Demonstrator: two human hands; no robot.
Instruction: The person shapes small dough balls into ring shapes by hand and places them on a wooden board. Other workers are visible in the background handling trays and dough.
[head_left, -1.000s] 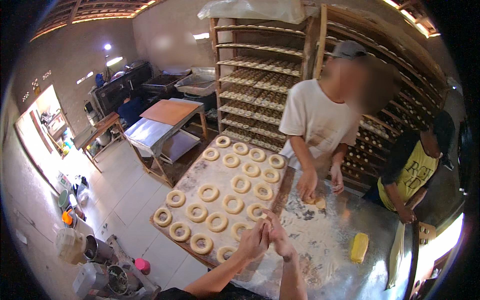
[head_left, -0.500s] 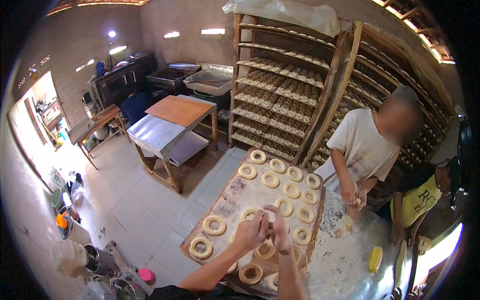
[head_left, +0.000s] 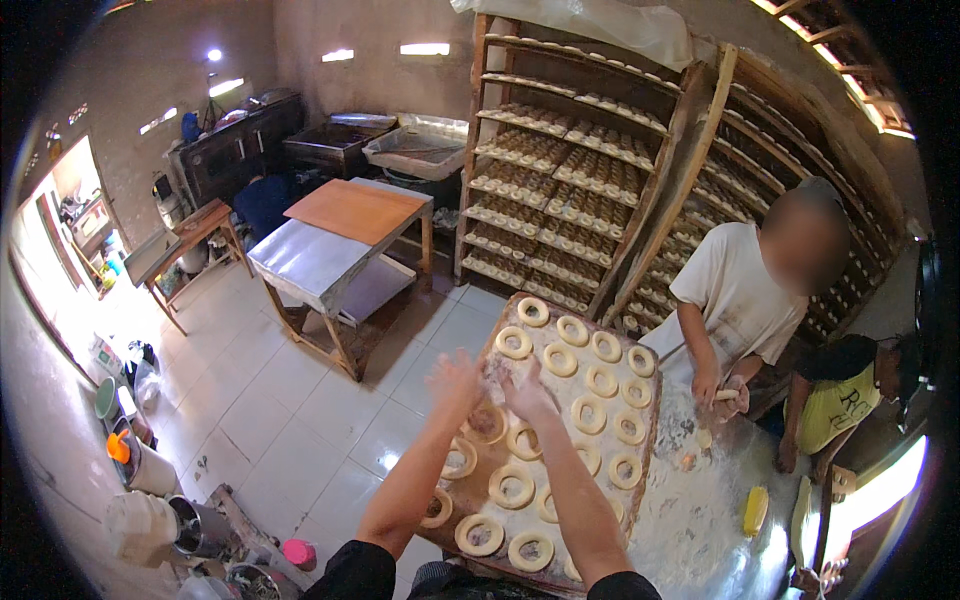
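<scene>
My left hand (head_left: 455, 388), blurred by motion, is at the left edge of a floured wooden board (head_left: 470, 395), with its fingers spread. My right hand (head_left: 526, 394) is just right of it, over the board, its fingers apart and pointing forward. Neither hand shows anything held. Several pale dough rings (head_left: 512, 486) lie flat in rows on the board. One dough ring (head_left: 487, 423) lies just below my hands, and the forearms partly cover others.
The board rests on a floured metal table (head_left: 690, 520). To the right, a person in a white shirt (head_left: 735, 290) handles a dough piece (head_left: 727, 395); another wears yellow (head_left: 840, 410). Behind stand racks (head_left: 590, 170) of dough rings. A yellow block (head_left: 755, 511) lies on the table.
My hands were together over the board's middle with fingers closed. They have moved forward and left, come apart and spread their fingers. The white-shirted person's hands have shifted slightly.
</scene>
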